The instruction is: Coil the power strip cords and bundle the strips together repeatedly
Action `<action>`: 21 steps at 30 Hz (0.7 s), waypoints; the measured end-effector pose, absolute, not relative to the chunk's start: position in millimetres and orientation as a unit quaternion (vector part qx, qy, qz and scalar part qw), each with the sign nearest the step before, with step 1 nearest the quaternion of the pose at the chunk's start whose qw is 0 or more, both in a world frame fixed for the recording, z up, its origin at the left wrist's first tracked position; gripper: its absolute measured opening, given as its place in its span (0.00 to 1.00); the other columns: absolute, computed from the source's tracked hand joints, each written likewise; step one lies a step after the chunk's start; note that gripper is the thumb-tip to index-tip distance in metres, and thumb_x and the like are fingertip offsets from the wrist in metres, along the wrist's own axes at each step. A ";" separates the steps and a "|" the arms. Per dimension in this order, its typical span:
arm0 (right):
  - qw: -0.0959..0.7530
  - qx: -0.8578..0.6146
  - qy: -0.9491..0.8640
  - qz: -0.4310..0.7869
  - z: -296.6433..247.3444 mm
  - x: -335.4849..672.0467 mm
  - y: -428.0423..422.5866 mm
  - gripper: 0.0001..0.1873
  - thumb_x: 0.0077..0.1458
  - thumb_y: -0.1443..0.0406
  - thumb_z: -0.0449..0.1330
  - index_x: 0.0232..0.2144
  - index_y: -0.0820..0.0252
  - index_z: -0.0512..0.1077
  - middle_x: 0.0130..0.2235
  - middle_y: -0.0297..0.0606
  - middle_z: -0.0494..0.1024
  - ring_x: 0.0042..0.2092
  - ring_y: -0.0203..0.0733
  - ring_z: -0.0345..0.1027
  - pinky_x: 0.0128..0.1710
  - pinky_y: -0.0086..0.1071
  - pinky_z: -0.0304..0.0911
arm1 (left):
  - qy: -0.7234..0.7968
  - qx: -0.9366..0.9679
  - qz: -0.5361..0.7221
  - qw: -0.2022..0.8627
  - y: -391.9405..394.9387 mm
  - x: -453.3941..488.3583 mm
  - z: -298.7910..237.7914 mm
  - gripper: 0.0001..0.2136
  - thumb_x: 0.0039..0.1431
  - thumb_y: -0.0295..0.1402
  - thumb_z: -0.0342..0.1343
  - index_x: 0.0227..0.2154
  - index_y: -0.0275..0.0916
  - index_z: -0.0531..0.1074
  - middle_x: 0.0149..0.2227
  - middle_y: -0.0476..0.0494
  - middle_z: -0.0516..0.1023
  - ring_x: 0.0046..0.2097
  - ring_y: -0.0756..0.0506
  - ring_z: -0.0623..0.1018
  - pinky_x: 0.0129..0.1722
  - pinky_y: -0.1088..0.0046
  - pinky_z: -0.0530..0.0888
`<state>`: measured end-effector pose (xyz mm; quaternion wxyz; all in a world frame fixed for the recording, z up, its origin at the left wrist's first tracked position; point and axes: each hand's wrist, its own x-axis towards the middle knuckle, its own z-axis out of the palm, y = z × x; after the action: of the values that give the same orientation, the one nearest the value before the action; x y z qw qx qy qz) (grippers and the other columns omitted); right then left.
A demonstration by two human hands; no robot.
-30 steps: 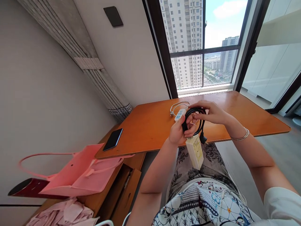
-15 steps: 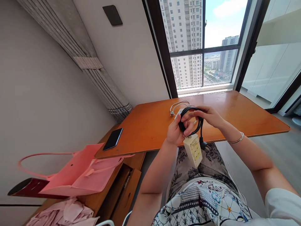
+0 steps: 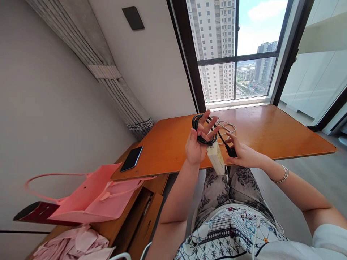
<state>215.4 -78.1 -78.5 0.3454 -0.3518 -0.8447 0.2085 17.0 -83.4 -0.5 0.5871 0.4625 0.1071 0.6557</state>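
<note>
A black cable [image 3: 195,124] is looped into a coil around the fingers of my left hand [image 3: 195,148]. Those fingers spread upward through the loops, and the thumb presses at the coil's near side. From the coil hangs a cream-coloured power strip [image 3: 216,159], tilted, just past the table's front edge. My right hand [image 3: 242,153] grips the black plug [image 3: 231,151] at the cable's free end, to the right of the coil. A short stretch of cable runs between plug and coil. Behind the hands, a white cable [image 3: 231,127] lies on the table, partly hidden.
The orange-brown wooden table [image 3: 282,135] stretches out before me to the window. A dark phone [image 3: 131,159] rests at its left corner. Lower left, a pink bag [image 3: 92,202] and pink cloth [image 3: 73,242] sit on a wooden cabinet [image 3: 145,220].
My left hand has shifted slightly left and opened its fingers inside the coil. The right hand has left the coil, moved down and taken hold of the plug. The power strip has swung up slightly.
</note>
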 end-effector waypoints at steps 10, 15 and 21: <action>0.357 -0.315 -0.871 0.123 -60.4 219.8 -93.8 0.19 0.57 0.72 0.55 0.51 0.58 0.69 0.47 0.45 0.74 0.44 0.43 0.73 0.45 0.39 0.72 | 0.082 0.514 0.650 0.553 -78.3 16.6 -3.9 0.21 0.52 0.51 0.65 0.24 0.38 0.67 0.67 0.48 0.65 0.65 0.31 0.68 0.52 0.56 0.80; 0.374 -0.309 -0.862 0.148 -83.3 212.7 -72.6 0.38 0.50 0.67 0.64 0.61 0.60 0.54 0.65 0.58 0.57 0.69 0.59 0.48 0.66 0.59 0.52 | 0.091 0.500 0.635 0.582 -78.4 16.0 -7.1 0.21 0.54 0.52 0.63 0.23 0.39 0.66 0.64 0.48 0.68 0.63 0.31 0.71 0.45 0.60 0.83; 0.417 -0.284 -0.790 0.348 -106.9 201.4 -39.1 0.28 0.57 0.68 0.56 0.58 0.55 0.52 0.65 0.52 0.59 0.68 0.48 0.54 0.67 0.53 0.50 | 0.109 0.509 0.589 0.618 -85.7 11.8 0.3 0.23 0.57 0.52 0.60 0.21 0.37 0.63 0.63 0.46 0.70 0.49 0.36 0.82 0.28 0.71 0.82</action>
<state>201.4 -39.1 -106.9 0.4173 -0.2836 -0.7902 0.3479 11.8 -85.7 0.3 0.6184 0.5092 0.1089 0.5886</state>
